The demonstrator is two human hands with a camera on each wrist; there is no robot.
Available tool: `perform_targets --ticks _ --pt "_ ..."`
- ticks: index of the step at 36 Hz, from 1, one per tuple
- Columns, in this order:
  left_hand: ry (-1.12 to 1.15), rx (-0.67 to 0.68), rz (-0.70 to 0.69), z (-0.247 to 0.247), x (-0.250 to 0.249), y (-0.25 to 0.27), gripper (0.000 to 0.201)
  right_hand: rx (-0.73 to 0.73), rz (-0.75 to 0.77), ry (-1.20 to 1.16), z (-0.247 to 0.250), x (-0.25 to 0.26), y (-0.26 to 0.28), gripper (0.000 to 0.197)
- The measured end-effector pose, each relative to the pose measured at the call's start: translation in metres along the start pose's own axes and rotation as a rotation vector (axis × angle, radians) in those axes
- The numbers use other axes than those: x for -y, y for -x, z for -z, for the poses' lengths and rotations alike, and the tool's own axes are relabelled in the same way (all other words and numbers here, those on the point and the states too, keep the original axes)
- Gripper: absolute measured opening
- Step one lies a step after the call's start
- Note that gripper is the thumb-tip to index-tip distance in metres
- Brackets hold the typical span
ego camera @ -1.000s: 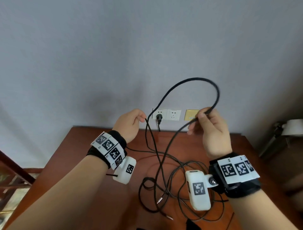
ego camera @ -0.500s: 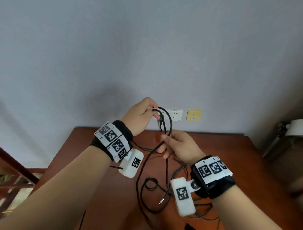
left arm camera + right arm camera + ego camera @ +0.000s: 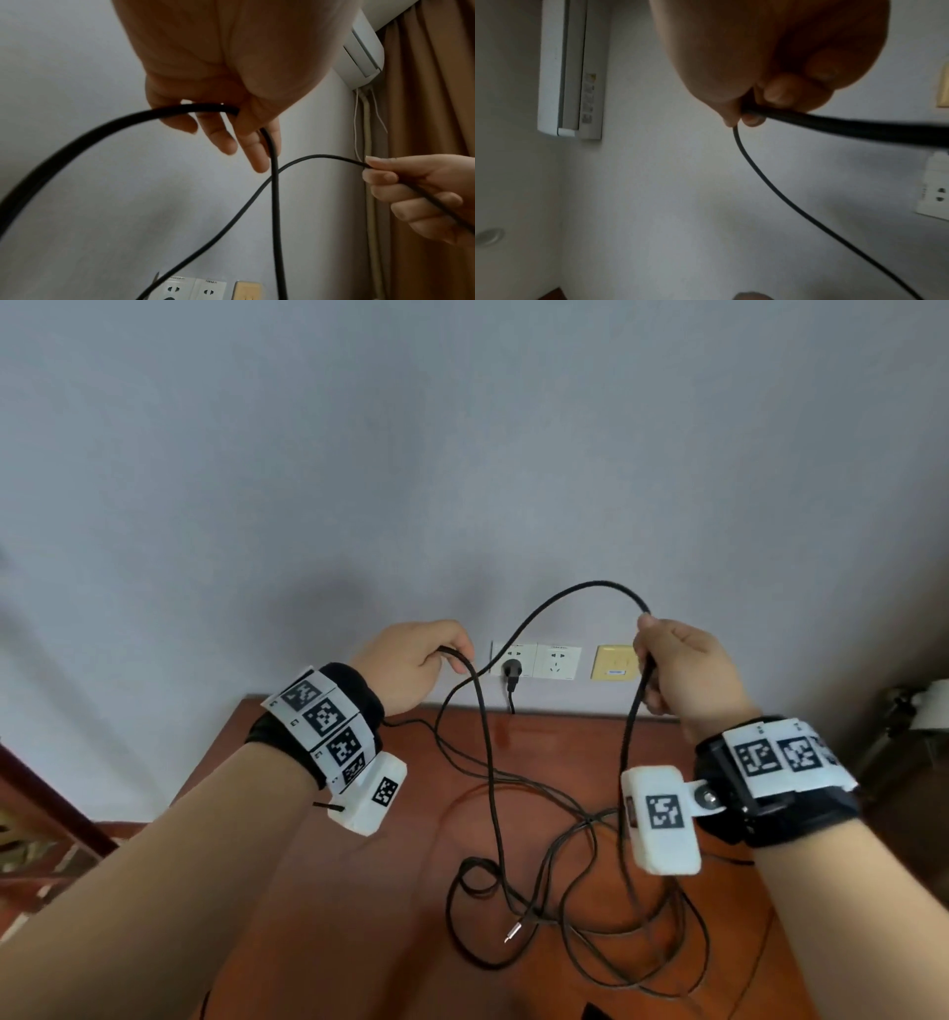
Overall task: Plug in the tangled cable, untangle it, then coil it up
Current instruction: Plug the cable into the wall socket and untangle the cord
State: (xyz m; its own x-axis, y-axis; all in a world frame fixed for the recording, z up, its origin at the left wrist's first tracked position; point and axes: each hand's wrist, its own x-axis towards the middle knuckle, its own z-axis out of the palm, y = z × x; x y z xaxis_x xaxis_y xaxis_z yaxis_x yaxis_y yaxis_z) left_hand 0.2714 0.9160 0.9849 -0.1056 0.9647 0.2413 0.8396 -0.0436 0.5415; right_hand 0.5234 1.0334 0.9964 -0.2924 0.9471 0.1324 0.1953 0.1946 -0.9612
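A thin black cable (image 3: pixel 560 600) arches in front of the wall between my two raised hands. My left hand (image 3: pixel 418 662) holds one part of it with curled fingers (image 3: pixel 226 140); my right hand (image 3: pixel 683 670) pinches another part, fingers (image 3: pixel 777 93) curled round it. The cable's black plug (image 3: pixel 510 671) sits in the left white wall socket (image 3: pixel 513 658). From both hands the cable (image 3: pixel 493 814) drops to a loose tangle (image 3: pixel 590 906) on the brown table (image 3: pixel 359 916). A small metal connector end (image 3: pixel 513 931) lies in that tangle.
A second white socket (image 3: pixel 558 662) and a yellow wall plate (image 3: pixel 613 663) sit right of the plug. A lamp-like object (image 3: pixel 919 711) stands at the right edge. A wall air conditioner (image 3: pixel 365 42) and brown curtain (image 3: pixel 432 121) appear in the left wrist view.
Half a second ago my hands were close together at the socket; now the right hand has moved up and right, drawing a new arch of cable away from the left hand.
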Motion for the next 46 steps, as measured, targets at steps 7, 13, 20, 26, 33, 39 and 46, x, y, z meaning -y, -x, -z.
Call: perform_targets --ticks 7,13,20,26,33,39,46 --pt "-0.032 -0.099 -0.08 -0.011 -0.002 -0.004 0.044 -0.008 0.138 0.31 0.013 0.017 -0.01 0.034" --pt "0.021 -0.143 -0.104 -0.013 -0.005 -0.005 0.057 -0.015 0.195 0.593 0.019 0.004 -0.016 0.024" --pt "-0.029 -0.236 -0.099 0.0 -0.017 -0.004 0.05 -0.183 0.404 0.708 0.029 0.012 -0.029 0.021" --pt "0.053 -0.168 -0.21 0.002 -0.031 -0.003 0.039 -0.14 0.497 0.536 0.02 0.028 -0.039 0.029" --pt "0.089 -0.133 -0.194 -0.003 -0.057 0.006 0.019 0.286 0.134 0.826 0.003 -0.023 -0.048 0.047" --pt "0.187 -0.096 -0.135 -0.012 -0.065 0.004 0.02 0.574 -0.13 0.986 -0.005 -0.065 -0.03 0.065" --pt "0.252 -0.197 -0.086 -0.028 -0.069 -0.003 0.02 0.467 -0.147 0.236 -0.007 -0.039 -0.005 0.036"
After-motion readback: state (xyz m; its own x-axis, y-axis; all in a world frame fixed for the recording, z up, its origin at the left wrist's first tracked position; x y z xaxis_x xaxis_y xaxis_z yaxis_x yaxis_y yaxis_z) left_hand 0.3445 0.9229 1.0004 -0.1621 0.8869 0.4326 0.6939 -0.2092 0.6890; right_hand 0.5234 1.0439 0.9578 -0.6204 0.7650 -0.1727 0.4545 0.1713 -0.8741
